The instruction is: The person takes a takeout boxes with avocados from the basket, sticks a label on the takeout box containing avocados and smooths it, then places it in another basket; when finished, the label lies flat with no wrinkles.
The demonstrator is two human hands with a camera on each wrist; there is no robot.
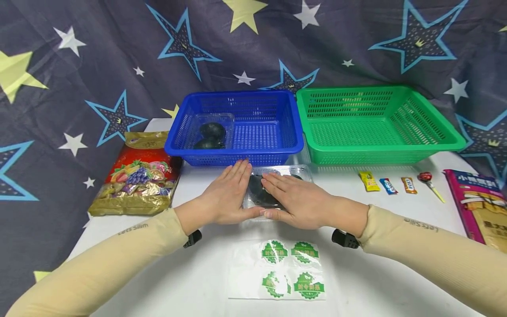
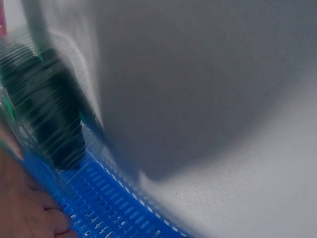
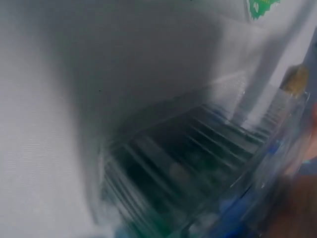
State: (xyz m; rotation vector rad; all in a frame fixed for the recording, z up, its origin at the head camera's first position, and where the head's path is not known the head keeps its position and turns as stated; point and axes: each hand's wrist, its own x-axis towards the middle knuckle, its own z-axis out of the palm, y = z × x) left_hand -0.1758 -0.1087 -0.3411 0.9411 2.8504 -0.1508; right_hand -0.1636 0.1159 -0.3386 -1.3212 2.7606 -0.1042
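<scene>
We see the left hand (image 1: 229, 193) and right hand (image 1: 303, 200) laid with straight fingers on the clear plastic box (image 1: 304, 170), clutching nothing, thumb tips close together (dark contents (image 1: 256, 189) show between them). The box rests on the white table (image 1: 190, 273), just in front of the blue basket (image 1: 233, 152); our sticker sheet (image 1: 245, 275) lies on its near side.

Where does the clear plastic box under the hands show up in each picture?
Head: the clear plastic box is at the centre, under the left hand and right hand.
Left wrist: clear plastic box at the left edge, blurred.
Right wrist: clear plastic box from lower middle to right, blurred.
Shared landmark: the white table.
</scene>
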